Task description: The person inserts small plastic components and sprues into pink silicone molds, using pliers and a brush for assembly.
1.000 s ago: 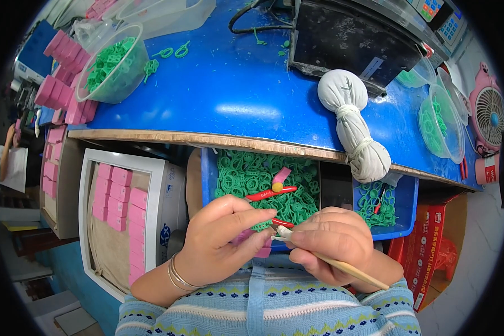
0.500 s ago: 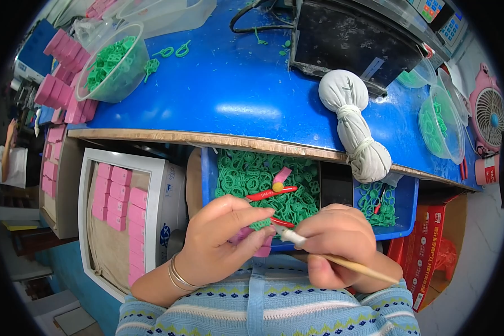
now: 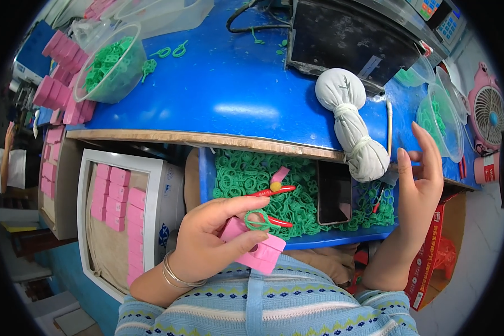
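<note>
My left hand point(image 3: 215, 232) is closed on a pink block point(image 3: 263, 255) and a green ring-shaped piece point(image 3: 256, 220), pinched between thumb and fingers. The block hangs just in front of my lap. Beside the fingertips, red-handled pliers point(image 3: 280, 222) lie over the drawer, partly hidden. My right hand point(image 3: 420, 179) is raised at the table's right edge, fingers apart, holding nothing. Close to it, a thin wooden stick with a white-wrapped end point(image 3: 390, 126) rests beside a tied white cloth bundle point(image 3: 351, 123).
A blue drawer point(image 3: 308, 242) holds many green pieces and a dark phone-like slab point(image 3: 334, 193). Pink blocks point(image 3: 117, 199) sit in a white-framed box at left. Clear tubs point(image 3: 131, 78) of green pieces stand on the blue table point(image 3: 207, 84). A pink fan point(image 3: 487, 109) is at right.
My right hand has moved up and right to the table edge and let go of the stick, which now rests by the cloth bundle. The pink block and green ring now show in my left hand.
</note>
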The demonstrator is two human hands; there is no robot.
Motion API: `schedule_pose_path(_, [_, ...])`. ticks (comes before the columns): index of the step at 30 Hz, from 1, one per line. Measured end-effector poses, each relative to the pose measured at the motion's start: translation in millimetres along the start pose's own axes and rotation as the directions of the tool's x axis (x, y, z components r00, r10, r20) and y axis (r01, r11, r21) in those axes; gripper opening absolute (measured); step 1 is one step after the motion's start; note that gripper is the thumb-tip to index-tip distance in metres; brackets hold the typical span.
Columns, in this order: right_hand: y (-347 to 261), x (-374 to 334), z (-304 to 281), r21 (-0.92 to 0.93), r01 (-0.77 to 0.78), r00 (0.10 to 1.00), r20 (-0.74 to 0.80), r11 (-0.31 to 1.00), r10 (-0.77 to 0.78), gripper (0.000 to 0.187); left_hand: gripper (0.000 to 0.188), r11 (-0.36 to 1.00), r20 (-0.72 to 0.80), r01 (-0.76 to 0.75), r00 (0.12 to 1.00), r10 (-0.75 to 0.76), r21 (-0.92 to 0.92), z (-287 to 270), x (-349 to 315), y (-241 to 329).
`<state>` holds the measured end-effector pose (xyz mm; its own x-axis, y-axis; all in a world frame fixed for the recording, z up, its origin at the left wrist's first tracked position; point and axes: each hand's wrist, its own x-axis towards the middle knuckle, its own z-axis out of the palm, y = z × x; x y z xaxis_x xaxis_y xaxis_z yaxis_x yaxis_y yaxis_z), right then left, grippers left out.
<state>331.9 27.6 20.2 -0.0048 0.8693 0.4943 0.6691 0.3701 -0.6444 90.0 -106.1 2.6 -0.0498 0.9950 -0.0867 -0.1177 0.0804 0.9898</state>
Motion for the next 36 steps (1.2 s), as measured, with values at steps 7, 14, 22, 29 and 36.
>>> schedule_pose_path(7, [-40, -30, 7, 0.251, 0.488, 0.789, 0.283, 0.836, -0.545, 0.028, 0.044, 0.92, 0.031, -0.18, 0.983, 0.18, 0.347, -1, 2, 1])
schedule_pose_path(14, [-40, -42, 32, 0.624, 0.367, 0.68, 0.327, 0.69, -0.657, 0.014, 0.05, 0.989, -0.002, -0.025, 1.0, 0.026, 0.149, 9, 0, -5])
schedule_pose_path(22, [15, 30, -38, 0.293, 0.417, 0.868, -0.408, 0.86, -0.281, 0.019, 0.086, 0.359, 0.21, 0.359, 0.896, -0.391, -0.861, -2, 9, -36])
schedule_pose_path(29, [39, 124, -64, -0.2, 0.203, 0.953, -0.184, 0.959, -0.24, 0.024, 0.079, 0.723, 0.295, 0.316, 0.942, -0.161, -0.614, -8, 9, -44])
schedule_pose_path(36, [50, 192, -49, -0.277, 0.002, 0.999, 0.042, 0.961, 0.01, 0.035, 0.072, 0.989, 0.124, 0.116, 0.987, -0.104, -0.092, -8, 6, -39])
